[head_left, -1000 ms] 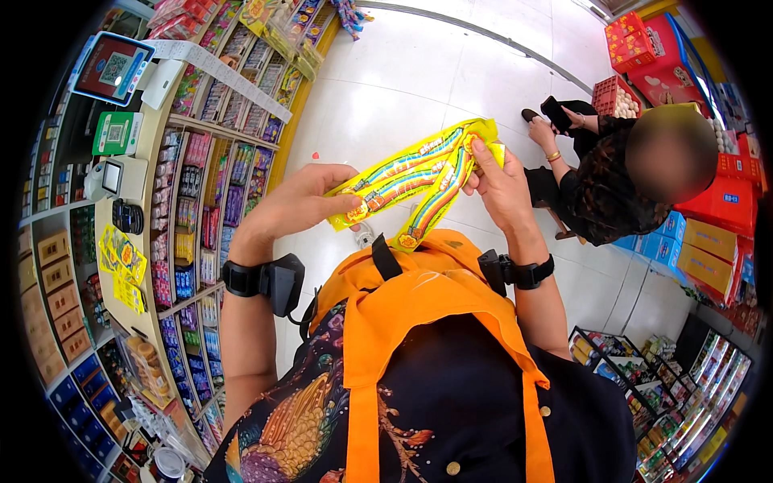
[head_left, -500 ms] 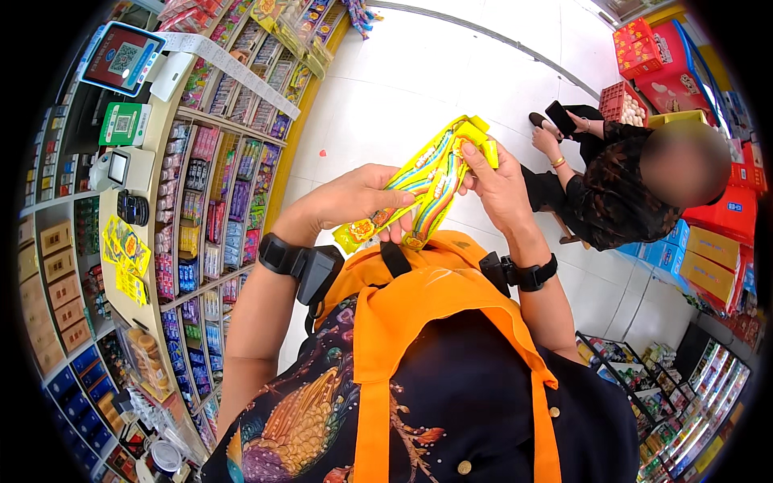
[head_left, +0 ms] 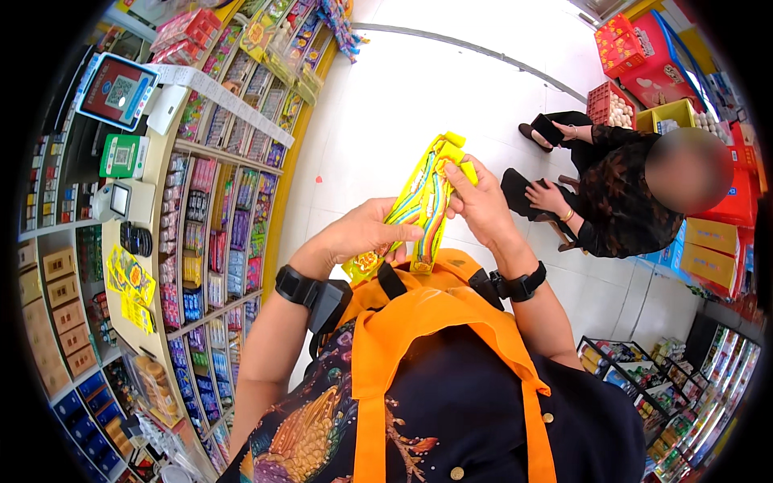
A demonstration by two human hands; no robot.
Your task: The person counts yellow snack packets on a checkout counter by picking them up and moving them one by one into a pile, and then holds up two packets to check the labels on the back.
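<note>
Two or more long yellow candy packets (head_left: 433, 206) with rainbow-coloured stripes are held in front of my chest, fanned slightly apart at the lower end. My left hand (head_left: 366, 235) grips them from the left near the lower end, thumb lying across the front. At their top end my right hand (head_left: 481, 201) pinches them between thumb and fingers. Just below the packets is the orange apron (head_left: 451, 296) that I wear. A dark band with a black device (head_left: 326, 304) is strapped round my left wrist, and another band (head_left: 519, 283) round the right.
Left of me stands a candy shelf (head_left: 213, 241) full of small packs. The counter (head_left: 137, 189) behind it carries a screen (head_left: 119, 91), a green code sign (head_left: 125, 155) and more yellow packets (head_left: 130, 274). A seated person (head_left: 620, 185) is at right, near red boxes (head_left: 656, 60) and an egg crate (head_left: 609, 105).
Both hands and the packets have shifted slightly, the packets now standing more upright. The seated person's one hand has come down from the phone onto the lap.
</note>
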